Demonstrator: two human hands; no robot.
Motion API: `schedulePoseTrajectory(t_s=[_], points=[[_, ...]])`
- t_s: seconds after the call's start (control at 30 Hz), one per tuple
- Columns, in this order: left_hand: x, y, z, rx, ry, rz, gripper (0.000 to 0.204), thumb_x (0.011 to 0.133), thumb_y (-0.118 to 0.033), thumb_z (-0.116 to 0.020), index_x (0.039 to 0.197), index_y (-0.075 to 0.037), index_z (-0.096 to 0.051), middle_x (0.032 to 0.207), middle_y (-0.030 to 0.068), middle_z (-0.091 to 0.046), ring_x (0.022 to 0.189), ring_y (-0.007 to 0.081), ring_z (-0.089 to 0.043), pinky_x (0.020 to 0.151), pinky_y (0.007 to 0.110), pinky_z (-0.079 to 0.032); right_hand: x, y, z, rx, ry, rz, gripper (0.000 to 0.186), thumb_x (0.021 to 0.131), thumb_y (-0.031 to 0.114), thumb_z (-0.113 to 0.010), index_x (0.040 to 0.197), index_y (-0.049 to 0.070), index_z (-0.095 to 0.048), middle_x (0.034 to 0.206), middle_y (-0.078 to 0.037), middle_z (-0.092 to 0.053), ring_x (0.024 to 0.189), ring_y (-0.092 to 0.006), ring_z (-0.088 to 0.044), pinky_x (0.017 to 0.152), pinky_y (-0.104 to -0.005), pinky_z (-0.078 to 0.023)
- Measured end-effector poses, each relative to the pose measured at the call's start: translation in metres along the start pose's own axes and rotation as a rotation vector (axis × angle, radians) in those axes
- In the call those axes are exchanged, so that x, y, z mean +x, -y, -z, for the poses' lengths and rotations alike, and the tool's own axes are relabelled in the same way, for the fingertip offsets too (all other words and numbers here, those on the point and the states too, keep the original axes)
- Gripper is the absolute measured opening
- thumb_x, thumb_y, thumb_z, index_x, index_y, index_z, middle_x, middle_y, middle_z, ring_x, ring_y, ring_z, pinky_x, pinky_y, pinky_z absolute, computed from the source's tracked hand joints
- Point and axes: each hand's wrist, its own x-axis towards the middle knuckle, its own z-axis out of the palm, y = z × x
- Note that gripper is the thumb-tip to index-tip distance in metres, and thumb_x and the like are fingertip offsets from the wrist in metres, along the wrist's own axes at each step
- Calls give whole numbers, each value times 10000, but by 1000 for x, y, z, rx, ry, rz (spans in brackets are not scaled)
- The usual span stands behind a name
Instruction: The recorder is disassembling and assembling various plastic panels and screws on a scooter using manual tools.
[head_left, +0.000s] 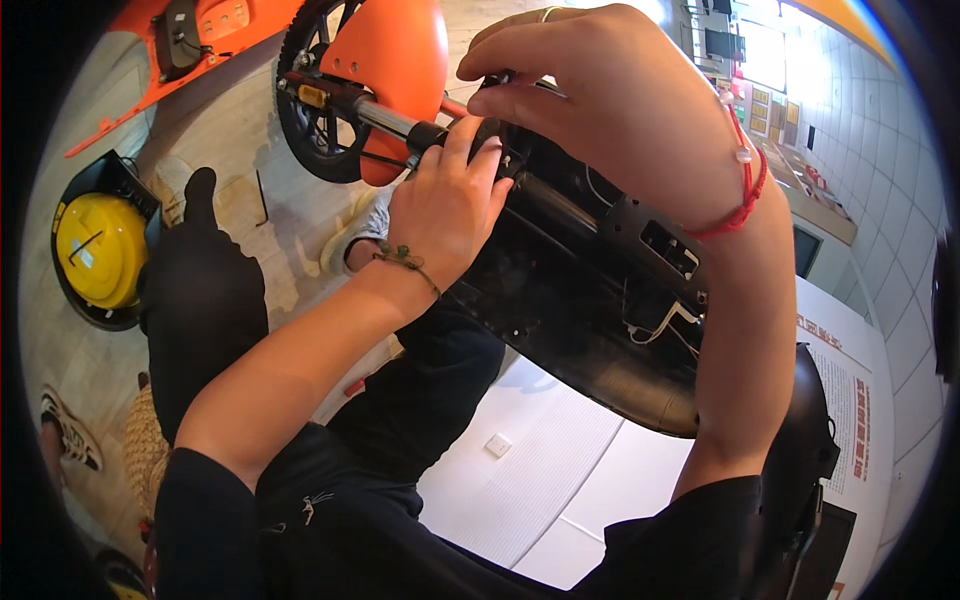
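A black scooter body [600, 300] lies tilted across my lap, its underside panel with an open slot and white wires showing. My left hand [445, 205] presses its fingers on a black part at the body's front, beside the metal fork tube [385, 117]. My right hand [600, 90] curls over the same spot from above, fingers closed around a small dark piece I cannot make out. The front wheel [315, 110] and orange fender [395, 60] sit beyond the hands. A red cord bracelet rings my right wrist.
A yellow round unit in a black case [100, 250] lies on the floor at left. An orange panel [190, 40] rests at upper left. White corrugated sheets [560, 460] lie below the scooter. Another person's sandalled foot [68, 430] shows lower left.
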Motion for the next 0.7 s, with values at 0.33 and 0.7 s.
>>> schedulePoseTrajectory(t_s=[0.33,0.7], points=[[2,-1,-9,-73,-212,-22,234,839,-260,-650,995,-93,-604,1040,72,-530,896,262,-615,650,365,-530,-8,-3,3,16,-56,44,147,804,129,-604,747,-3,-579,688,-142,-602,651,-300,-614,626,-342,-496],[11,1,-3,-63,-116,-30,173,856,-197,-615,990,-89,-607,1007,81,-542,832,275,-625,650,369,-525,-10,-5,3,-24,-59,-21,137,788,139,-615,780,2,-612,682,-129,-615,624,-286,-616,595,-333,-496]])
